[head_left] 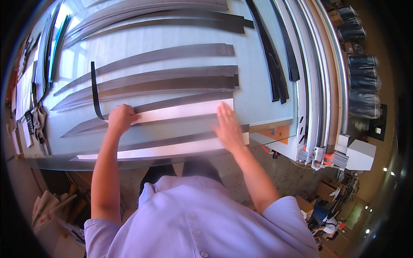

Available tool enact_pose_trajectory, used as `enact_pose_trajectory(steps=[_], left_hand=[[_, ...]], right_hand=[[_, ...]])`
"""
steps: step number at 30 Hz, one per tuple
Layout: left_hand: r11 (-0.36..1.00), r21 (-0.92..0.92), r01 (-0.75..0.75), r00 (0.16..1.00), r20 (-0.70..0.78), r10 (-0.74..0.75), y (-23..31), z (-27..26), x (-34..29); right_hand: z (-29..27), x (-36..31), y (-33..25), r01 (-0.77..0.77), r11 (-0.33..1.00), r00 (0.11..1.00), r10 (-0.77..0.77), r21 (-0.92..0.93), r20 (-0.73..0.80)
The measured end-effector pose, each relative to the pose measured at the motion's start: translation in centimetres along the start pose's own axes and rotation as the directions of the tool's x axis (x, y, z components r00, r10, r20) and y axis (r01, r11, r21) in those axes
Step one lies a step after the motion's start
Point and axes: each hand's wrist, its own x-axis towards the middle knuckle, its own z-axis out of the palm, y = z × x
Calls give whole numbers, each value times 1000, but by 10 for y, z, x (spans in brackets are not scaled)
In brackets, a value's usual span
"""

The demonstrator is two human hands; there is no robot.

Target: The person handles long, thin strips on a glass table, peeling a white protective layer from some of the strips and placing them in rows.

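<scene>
A grey fabric strip [88, 125] with a long white band [185, 110] along it lies across the glass-topped table in front of me. My left hand [122, 118] is closed at the band's left part. From beside that hand a narrow black strip [95, 90] curls up and away; its end seems to be in my fingers, though the grip itself is hidden. Near the band's right end, my right hand [228, 127] lies flat with fingers stretched, somewhat blurred. Closer to me, along the table edge, is a second grey strip with a white band [172, 149].
More grey strips [172, 77] lie in rows farther back on the glass table [262, 112]. Long black strips [273, 73] rest at the right. Beyond them runs a machine with metal rails [320, 86]. Plastic-wrapped dark rolls [363, 86] stand far right; another person [329, 225] is at lower right.
</scene>
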Motion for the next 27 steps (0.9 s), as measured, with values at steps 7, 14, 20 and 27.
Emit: enact_pose_trajectory(steps=[7, 14, 20, 27], left_hand=[[1000, 11, 5, 1000, 29, -5, 4, 9, 3], [993, 78, -90, 996, 4, 90, 62, 41, 7], [975, 219, -39, 998, -31, 47, 2, 8, -16], [974, 151, 170, 985, -1, -171, -154, -74, -43]], right_hand=[[-20, -2, 18, -160, 978, 974, 136, -131, -180], [24, 51, -42, -165, 873, 975, 215, 459, -59], [27, 61, -48, -180, 956, 979, 196, 232, -49], [23, 68, -59, -262, 960, 965, 262, 96, 18]])
